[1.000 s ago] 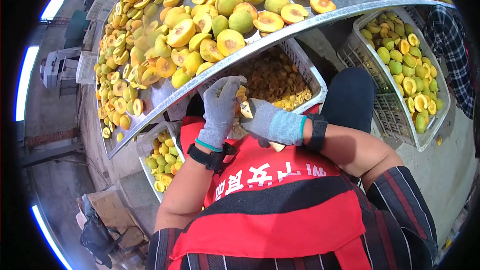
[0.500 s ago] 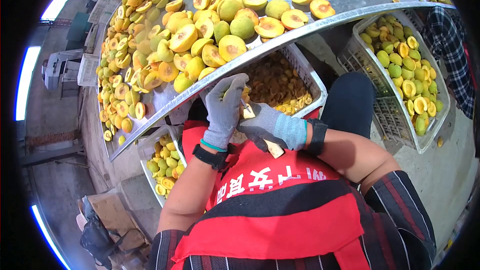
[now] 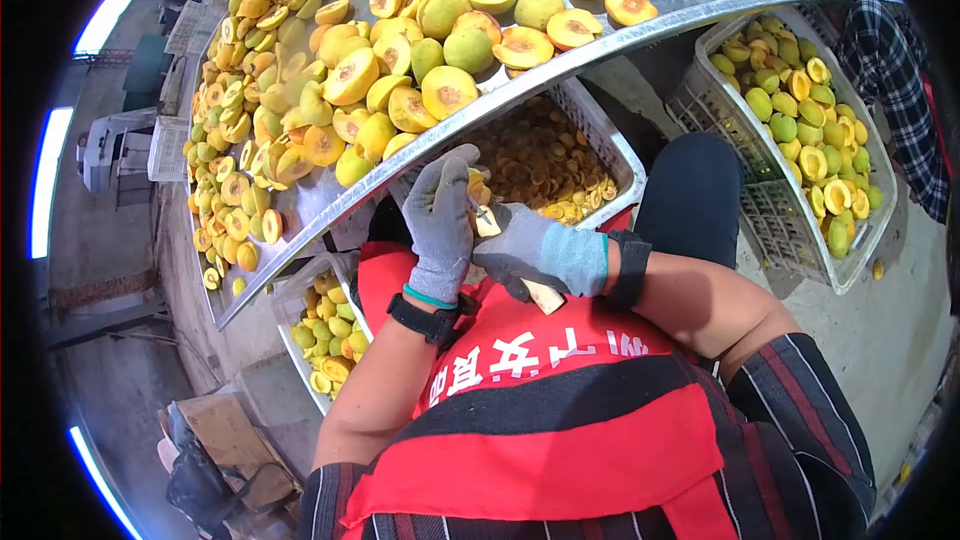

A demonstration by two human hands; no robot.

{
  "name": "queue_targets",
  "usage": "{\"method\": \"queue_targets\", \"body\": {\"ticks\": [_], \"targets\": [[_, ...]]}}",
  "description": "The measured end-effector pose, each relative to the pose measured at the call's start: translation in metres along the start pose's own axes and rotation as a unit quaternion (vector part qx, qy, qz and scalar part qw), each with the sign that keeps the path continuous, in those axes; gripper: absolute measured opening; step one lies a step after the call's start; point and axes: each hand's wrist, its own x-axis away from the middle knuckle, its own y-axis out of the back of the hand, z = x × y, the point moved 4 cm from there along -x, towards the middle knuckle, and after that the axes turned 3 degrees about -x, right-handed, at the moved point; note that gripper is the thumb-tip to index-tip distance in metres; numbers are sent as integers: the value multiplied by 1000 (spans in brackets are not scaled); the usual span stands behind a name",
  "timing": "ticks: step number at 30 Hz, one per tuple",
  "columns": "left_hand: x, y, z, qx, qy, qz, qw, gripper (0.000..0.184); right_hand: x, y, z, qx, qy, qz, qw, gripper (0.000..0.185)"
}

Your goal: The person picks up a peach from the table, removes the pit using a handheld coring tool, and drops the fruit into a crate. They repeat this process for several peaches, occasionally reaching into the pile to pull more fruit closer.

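Note:
My left hand (image 3: 440, 215), in a grey glove, is closed around a halved fruit (image 3: 478, 185), mostly hidden by the fingers. My right hand (image 3: 530, 245), gloved too, grips a tool with a pale wooden handle (image 3: 543, 296); its upper end and thin metal part touch or nearly touch the fruit. Both hands are close together in front of the red apron (image 3: 560, 440), just below the edge of the metal table (image 3: 400, 162). Beyond them, a crate (image 3: 622, 155) under the table holds many brown and yellow fruit scraps.
Many halved fruits (image 3: 350, 75) are heaped on the table. A crate of fruit halves (image 3: 875, 230) stands on the floor at the right, another (image 3: 292, 325) at lower left. A person's checked sleeve (image 3: 890, 90) shows at the far right. Boxes and bags lie at lower left.
The handle's lower end, mostly covered one second ago, now shows below my right hand. The hands stay together at the fruit. The whole view has shifted slightly.

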Motion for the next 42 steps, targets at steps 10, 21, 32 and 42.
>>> {"method": "queue_targets", "body": {"ticks": [10, 21, 32, 42], "targets": [[-7, 4, 3, -42, 112, 110, 987, 30, -2, -1, -3, 99, 23, -20, 995, 17], [-2, -9, -5, 31, 48, 20, 998, 22, 11, 3, 8, 170, 39, -52, 983, 20], [-20, -2, -13, -39, 72, 212, 974, 40, 12, 8, 1, -135, 64, 133, 980, 18], [-10, 4, -15, -51, -44, 145, 987, 23, 13, -6, -10, -367, -6, 203, 908, 16]]}}
